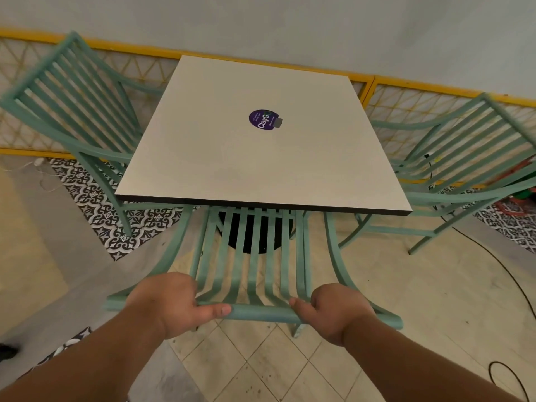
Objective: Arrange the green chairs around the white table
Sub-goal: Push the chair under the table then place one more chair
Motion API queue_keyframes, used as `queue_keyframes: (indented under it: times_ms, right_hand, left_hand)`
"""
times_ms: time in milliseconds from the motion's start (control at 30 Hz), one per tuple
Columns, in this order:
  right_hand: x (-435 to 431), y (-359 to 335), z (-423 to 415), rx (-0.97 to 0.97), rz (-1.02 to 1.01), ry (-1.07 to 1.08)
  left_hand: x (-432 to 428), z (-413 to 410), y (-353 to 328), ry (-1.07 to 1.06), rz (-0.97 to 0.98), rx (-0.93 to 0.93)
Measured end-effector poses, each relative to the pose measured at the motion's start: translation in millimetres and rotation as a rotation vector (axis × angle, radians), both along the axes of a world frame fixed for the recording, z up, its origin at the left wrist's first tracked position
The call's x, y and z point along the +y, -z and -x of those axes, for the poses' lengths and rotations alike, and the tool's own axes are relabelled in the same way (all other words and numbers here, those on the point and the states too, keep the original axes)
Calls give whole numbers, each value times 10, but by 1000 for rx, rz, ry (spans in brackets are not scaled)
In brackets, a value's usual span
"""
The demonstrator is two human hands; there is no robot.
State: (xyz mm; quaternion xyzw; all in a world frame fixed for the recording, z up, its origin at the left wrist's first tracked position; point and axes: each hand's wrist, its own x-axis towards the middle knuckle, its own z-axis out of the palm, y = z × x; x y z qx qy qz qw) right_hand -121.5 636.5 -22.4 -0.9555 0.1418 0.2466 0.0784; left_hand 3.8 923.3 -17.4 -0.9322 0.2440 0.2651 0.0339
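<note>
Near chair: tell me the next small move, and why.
The left hand and right hand grip the near chair by its top rail; only its seat front sits under the white table. Probably nudge it slightly further in.

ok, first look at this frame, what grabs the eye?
The white table sits centre frame, a round purple sticker mid-top. The left hand and right hand grip the top rail of the near chair, its seat tucked under the table's near edge. A left chair and a right chair flank the table's sides.
</note>
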Motion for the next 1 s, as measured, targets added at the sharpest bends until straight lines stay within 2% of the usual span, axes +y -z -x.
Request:
queue_keyframes:
  times_ms: [533, 633, 700, 867, 1000]
  right_hand:
    - [87, -170, -13, 89, 69, 30]
    - [165, -279, 4, 106, 126, -1]
    - [221, -409, 75, 37, 140, 7]
    - [264, -994, 226, -239, 19, 64]
    - [136, -1373, 343, -340, 13, 57]
  left_hand:
    - [-39, 27, -98, -69, -71, 123]
    - [-28, 122, -222, -74, -3, 80]
    - [-19, 195, -394, -98, 91, 40]
    - [55, 226, -1066, -73, 205, -173]
    - [30, 294, -1442, -81, 299, -262]
